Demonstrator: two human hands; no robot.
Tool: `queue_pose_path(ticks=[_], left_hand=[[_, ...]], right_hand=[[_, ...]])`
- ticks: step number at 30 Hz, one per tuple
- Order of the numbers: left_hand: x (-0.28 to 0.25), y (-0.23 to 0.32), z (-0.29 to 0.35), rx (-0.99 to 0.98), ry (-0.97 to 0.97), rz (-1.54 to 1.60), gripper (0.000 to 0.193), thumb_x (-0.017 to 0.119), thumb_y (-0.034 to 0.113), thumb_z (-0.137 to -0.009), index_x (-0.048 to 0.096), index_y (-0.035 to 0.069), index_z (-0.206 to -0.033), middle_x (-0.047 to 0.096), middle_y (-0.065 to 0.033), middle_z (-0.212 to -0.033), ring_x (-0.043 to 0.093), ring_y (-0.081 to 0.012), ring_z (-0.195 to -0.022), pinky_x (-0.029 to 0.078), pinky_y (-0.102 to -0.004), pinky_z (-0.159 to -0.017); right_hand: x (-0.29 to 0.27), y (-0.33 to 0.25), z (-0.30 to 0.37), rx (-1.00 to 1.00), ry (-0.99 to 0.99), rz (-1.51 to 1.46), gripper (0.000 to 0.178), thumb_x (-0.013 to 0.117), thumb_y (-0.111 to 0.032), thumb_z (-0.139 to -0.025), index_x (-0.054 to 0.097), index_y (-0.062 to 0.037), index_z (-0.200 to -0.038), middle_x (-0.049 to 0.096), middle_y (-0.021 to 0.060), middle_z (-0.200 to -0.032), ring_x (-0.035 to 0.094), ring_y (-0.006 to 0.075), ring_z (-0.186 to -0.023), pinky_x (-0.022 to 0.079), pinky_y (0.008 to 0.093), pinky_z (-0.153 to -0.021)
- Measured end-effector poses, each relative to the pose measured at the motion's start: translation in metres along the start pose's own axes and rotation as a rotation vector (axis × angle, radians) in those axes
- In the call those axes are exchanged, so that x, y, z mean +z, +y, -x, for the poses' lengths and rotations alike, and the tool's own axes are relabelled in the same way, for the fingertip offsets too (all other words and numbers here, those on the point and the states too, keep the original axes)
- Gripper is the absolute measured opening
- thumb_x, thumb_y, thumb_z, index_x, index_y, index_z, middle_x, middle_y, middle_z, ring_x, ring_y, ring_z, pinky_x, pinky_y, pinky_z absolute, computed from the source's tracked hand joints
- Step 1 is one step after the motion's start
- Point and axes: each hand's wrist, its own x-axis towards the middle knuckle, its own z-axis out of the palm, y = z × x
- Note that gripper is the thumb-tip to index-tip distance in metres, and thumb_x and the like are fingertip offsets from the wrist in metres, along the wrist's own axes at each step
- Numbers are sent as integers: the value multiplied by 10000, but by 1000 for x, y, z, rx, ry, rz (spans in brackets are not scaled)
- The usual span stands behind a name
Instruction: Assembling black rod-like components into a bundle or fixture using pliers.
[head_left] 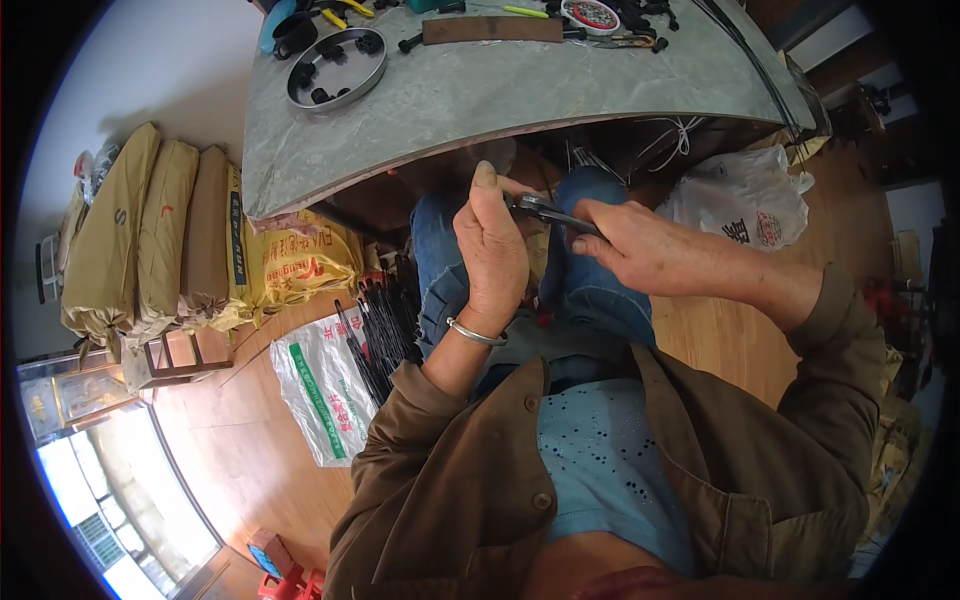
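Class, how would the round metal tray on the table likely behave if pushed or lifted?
The round metal tray looks thin-walled, so probably stiff and fairly light. Being low and wide on a smooth-looking tabletop, it would likely slide rather than tip. Its black parts look loose and might shift if tilted.

1 table (600, 88) with a grey, marble-patterned top spans the upper part of my feed. Around it I see a wood-look floor (225, 445) in warm brown. To the left rises a pale wall (195, 60), with a low wooden frame (190, 374) nearby. Daylight enters through a bright opening (150, 480) at lower left (window or door, I can't tell remotely).
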Motion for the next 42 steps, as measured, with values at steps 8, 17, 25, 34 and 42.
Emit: queue_pose_path(ticks=[8, 17, 25, 34, 42], left_hand=[[-8, -2, -10, -84, 8, -1, 609, 326, 423, -989, 641, -20, -715, 529, -12, -598, 453, -93, -563, 367, -247, -542], [-11, 12, -22, -72, 15, 67, 608, 338, 458, -980, 615, -9, -709, 495, -9, -591, 427, -67, -548, 333, -226, -506], [-4, 13, -16, -92, -33, 53, 562, 372, 468, -975, 529, 10, -690, 424, 10, -583, 378, -59, -503, 302, -220, -470], [-3, 12, -17, -111, -33, 51, 558, 375, 462, -974, 529, 9, -687, 424, 11, -584, 385, -63, -506, 308, -226, -470], [-2, 16, -20, -114, -32, 51, 521, 349, 412, -988, 574, 7, -749, 474, -12, -592, 425, -79, -519, 342, -239, -480]], right_hand=[[27, 24, -23, -34, 191, 307, 202, 525, -133, -896, 462, 9, -1025, 602, 258, -755, 588, 450, -733, 445, 506, -616], [-4, -4, -15, -27, 33, -143, 165, 498, -156, -926, 477, 2, -972, 601, 142, -675, 598, 272, -563, 462, 405, -497], [-28, -9, -5, 156, -213, -375, 216, 466, -218, -958, 473, -3, -941, 475, 24, -611, 481, 132, -492, 405, 299, -436], [-27, -6, -3, 173, -218, -368, 227, 486, -208, -942, 478, 18, -958, 513, 60, -634, 506, 158, -520, 430, 323, -479], [-3, -2, -14, 3, 17, -209, 256, 534, -171, -901, 498, 47, -1030, 615, 267, -861, 592, 440, -858, 458, 464, -714]])
